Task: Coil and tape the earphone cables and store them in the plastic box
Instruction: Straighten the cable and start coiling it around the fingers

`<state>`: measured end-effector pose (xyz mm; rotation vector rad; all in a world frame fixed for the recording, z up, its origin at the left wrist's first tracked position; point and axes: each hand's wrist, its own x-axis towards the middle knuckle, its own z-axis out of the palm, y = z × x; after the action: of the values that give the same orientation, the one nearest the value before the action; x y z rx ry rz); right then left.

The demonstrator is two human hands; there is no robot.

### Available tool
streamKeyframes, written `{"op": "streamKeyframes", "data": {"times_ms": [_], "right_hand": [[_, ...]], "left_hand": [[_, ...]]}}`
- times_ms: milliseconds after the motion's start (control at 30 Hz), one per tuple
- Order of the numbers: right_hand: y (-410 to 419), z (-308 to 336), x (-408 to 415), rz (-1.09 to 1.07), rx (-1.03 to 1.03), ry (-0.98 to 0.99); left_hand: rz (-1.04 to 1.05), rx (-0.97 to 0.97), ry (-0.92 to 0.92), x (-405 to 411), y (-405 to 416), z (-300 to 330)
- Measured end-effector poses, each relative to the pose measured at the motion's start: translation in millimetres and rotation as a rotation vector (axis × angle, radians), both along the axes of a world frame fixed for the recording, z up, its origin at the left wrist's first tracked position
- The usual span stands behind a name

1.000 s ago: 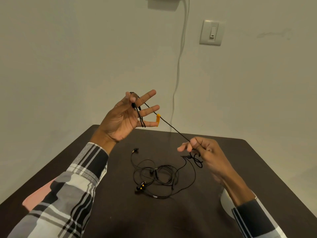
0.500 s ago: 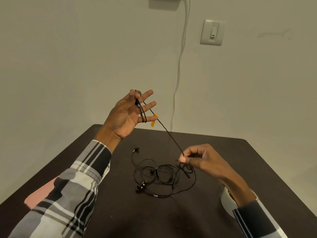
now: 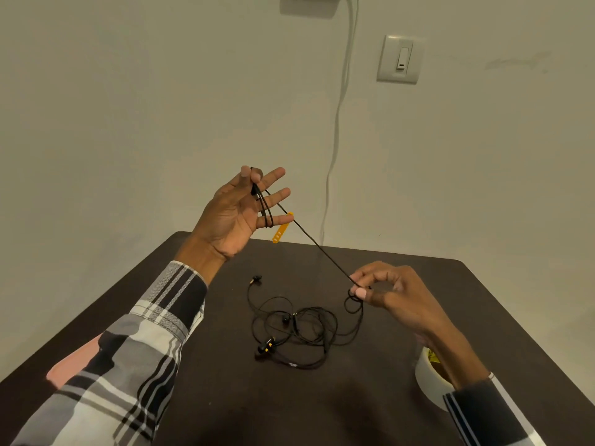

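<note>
**Cable drawn taut between two hands**

Since the earlier frames, the right hand (image 3: 391, 292) has sunk lower right, now pinching the thin black earphone cable (image 3: 317, 247) between thumb and forefinger. At centre frame the left hand (image 3: 240, 210) is raised, fingers spread, cable loops round them, thumb pressing the top; a small orange strap (image 3: 282, 227) dangles. Remaining cable lies tangled on the dark brown worktop (image 3: 483, 304). A white tape roll (image 3: 428, 381) sits lower right.
</note>
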<state>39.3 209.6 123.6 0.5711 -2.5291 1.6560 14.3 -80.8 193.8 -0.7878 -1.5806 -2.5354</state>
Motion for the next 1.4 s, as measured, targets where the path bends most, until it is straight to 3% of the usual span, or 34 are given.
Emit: {"op": "streamKeyframes", "data": {"times_ms": [300, 433, 600, 833, 1100, 1300, 1400], "right_hand": [[-9.1, -6.7, 8.5, 0.047, 0.144, 0.224], [-12.0, -5.4, 10.8, 0.074, 0.126, 0.215], [-15.7, 0.8, 14.0, 0.045, -0.051, 0.145], [-9.7, 18.5, 18.6, 0.012, -0.293, -0.005], [14.2, 43.7, 4.9, 0.013, -0.530, -0.022], [30.0, 60.8, -15.8, -0.039, -0.746, -0.142], [37.3, 61.5, -24.9, -0.129, -0.697, -0.145]], "left_hand": [[0.173, 0.096, -0.019, -3.9, 6.4, -4.5], [0.384, -0.245, 0.066, -5.9, 15.0, -11.9], [0.446, -0.843, 0.312, -11.6, 24.4, -22.1], [0.440, -1.231, 0.329, -32.0, 13.3, -38.1], [0.208, -1.323, 0.291, -8.8, 14.0, -31.7], [-0.092, -1.211, 0.086, 13.6, 2.8, -24.4], [-0.189, -1.195, 0.050, 22.1, -2.7, -24.0]]}}
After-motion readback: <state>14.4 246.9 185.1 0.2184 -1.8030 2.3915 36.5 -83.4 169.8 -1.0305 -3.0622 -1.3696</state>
